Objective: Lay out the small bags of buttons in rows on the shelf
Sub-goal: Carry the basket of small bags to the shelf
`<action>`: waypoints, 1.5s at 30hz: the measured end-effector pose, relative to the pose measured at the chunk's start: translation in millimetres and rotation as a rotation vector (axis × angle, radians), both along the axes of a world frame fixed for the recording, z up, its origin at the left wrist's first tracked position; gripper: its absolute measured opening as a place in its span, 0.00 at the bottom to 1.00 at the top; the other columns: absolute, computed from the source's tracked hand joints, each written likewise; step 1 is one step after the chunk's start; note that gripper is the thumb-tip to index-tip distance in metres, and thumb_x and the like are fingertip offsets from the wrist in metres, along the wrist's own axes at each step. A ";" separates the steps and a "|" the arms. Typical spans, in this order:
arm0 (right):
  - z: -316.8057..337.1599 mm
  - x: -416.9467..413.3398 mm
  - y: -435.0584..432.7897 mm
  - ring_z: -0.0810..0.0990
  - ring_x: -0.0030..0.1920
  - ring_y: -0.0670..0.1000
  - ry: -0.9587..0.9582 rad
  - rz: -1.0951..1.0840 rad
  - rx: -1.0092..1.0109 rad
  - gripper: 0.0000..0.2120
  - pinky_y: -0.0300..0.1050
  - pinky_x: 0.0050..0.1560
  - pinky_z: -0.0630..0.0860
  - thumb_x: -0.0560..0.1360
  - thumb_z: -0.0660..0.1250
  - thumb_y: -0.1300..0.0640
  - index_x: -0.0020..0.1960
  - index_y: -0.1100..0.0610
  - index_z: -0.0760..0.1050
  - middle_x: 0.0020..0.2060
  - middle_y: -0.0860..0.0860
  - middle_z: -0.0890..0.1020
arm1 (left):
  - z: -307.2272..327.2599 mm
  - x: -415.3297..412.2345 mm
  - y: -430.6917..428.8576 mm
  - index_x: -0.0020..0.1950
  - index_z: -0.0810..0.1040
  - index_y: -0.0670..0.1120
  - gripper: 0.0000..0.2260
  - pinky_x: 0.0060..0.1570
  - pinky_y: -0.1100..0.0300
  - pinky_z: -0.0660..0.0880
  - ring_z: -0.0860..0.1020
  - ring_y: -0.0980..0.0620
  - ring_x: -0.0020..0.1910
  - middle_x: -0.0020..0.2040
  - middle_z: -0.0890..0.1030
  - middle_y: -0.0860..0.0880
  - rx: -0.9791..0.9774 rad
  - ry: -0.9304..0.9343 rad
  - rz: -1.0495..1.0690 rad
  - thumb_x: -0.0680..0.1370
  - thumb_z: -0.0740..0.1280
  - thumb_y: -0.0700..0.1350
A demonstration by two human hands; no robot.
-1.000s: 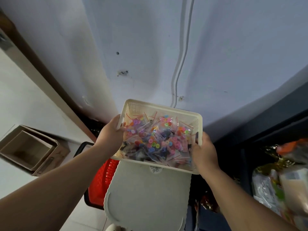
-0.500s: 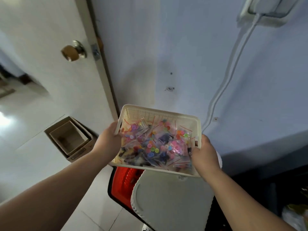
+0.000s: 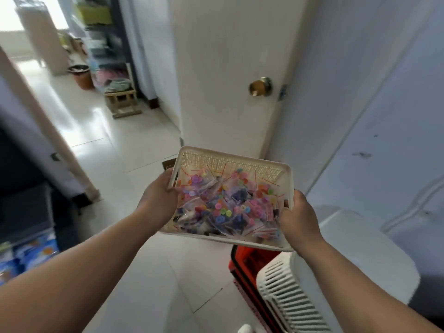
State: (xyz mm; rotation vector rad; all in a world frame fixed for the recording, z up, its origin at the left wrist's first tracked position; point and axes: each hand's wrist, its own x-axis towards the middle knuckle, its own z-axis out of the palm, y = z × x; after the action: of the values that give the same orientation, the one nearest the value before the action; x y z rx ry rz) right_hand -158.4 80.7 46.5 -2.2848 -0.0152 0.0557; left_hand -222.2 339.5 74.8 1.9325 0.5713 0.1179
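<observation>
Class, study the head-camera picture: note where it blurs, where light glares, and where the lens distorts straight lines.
Head view: the far shelves and left edge smear with motion blur; the basket of button bags is sharpest; bright light glares off the tiled floor; the wide lens slants the door edges.

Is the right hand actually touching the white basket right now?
Touching. The head view shows the right hand gripping the white basket at its right rim, thumb over the edge.
</observation>
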 end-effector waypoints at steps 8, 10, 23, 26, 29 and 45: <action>11.4 -64.4 157.1 0.76 0.39 0.48 -0.017 0.207 0.021 0.08 0.41 0.32 0.69 0.75 0.60 0.63 0.54 0.56 0.70 0.42 0.49 0.78 | 12.4 -126.0 132.8 0.59 0.74 0.56 0.16 0.39 0.60 0.75 0.79 0.54 0.45 0.45 0.80 0.56 0.008 -0.053 0.228 0.79 0.60 0.37; 16.6 -81.8 198.2 0.78 0.42 0.50 -0.018 0.275 0.038 0.08 0.45 0.37 0.75 0.75 0.61 0.61 0.53 0.54 0.70 0.42 0.48 0.78 | 16.3 -157.0 163.7 0.60 0.74 0.55 0.15 0.35 0.64 0.71 0.77 0.57 0.43 0.44 0.79 0.58 0.018 -0.075 0.307 0.78 0.61 0.38; 56.7 -173.4 449.6 0.76 0.44 0.53 -0.032 0.762 0.004 0.10 0.37 0.33 0.70 0.75 0.61 0.66 0.55 0.56 0.69 0.45 0.51 0.76 | 47.6 -336.6 321.1 0.58 0.76 0.53 0.12 0.42 0.59 0.73 0.77 0.52 0.47 0.46 0.80 0.53 0.018 -0.099 0.792 0.77 0.64 0.40; 66.3 -188.0 510.6 0.78 0.45 0.55 -0.051 0.878 0.025 0.12 0.47 0.42 0.76 0.72 0.60 0.66 0.53 0.56 0.70 0.45 0.53 0.79 | 59.7 -364.8 356.7 0.58 0.75 0.54 0.14 0.36 0.63 0.70 0.76 0.56 0.44 0.43 0.79 0.56 0.023 -0.114 0.912 0.78 0.61 0.37; 76.1 -199.2 574.6 0.77 0.44 0.53 -0.075 0.993 0.041 0.13 0.43 0.39 0.71 0.71 0.59 0.66 0.54 0.56 0.72 0.45 0.52 0.78 | 70.2 -384.6 396.8 0.58 0.74 0.54 0.14 0.33 0.66 0.66 0.73 0.60 0.40 0.43 0.77 0.56 0.052 -0.127 1.005 0.79 0.59 0.37; 127.0 -307.6 915.1 0.75 0.42 0.52 -0.044 1.448 0.071 0.15 0.43 0.36 0.69 0.72 0.57 0.68 0.55 0.55 0.70 0.41 0.48 0.74 | 106.4 -505.0 614.7 0.53 0.75 0.56 0.15 0.31 0.65 0.66 0.74 0.60 0.38 0.43 0.79 0.57 0.121 -0.131 1.545 0.79 0.59 0.35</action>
State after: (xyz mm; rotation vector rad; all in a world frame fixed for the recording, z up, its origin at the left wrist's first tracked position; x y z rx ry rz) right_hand -465.9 995.8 173.6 -1.7398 -1.6140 0.7155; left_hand -727.1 954.1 181.3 1.1508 1.8474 1.2313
